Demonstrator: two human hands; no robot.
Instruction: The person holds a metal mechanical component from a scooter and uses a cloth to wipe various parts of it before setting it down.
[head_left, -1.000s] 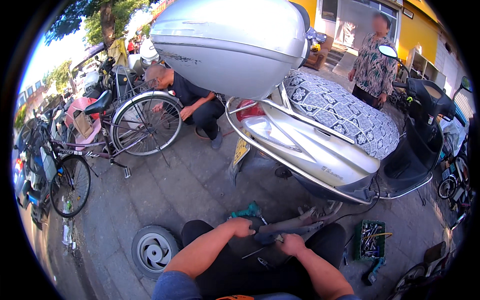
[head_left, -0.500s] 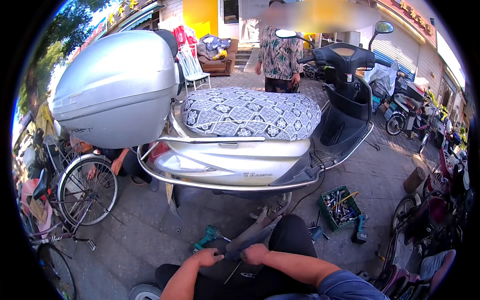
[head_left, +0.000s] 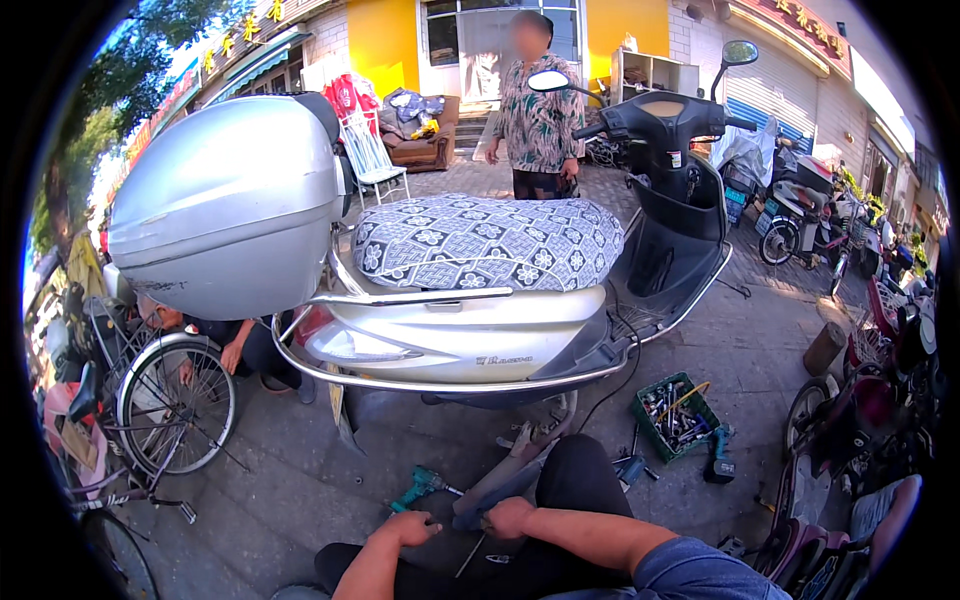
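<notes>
My left hand (head_left: 413, 527) is at the lower middle, fingers curled with thumb and fingertips close together; whether something small is between them I cannot make out. Just right of it, my right hand (head_left: 510, 517) is closed at the dark lower end of a long grey piece (head_left: 505, 475), which slants up toward the scooter's underside. From beside the right thumb a thin rod (head_left: 470, 556) points down and left. Over my lap shows a small silver tool (head_left: 498, 558). A teal power drill (head_left: 420, 487) lies on the pavement beyond my left hand.
The silver scooter (head_left: 470, 335) with a patterned seat cover stands ahead. At right are a green crate (head_left: 645, 425) of tools and another cordless tool (head_left: 719, 460). A person crouches behind a bicycle (head_left: 175, 400) at left; another person (head_left: 540, 110) stands behind the scooter.
My left hand has come away from the dark end of the grey piece, a little to the left. My right hand stays there. The whole view has tilted slightly upward.
</notes>
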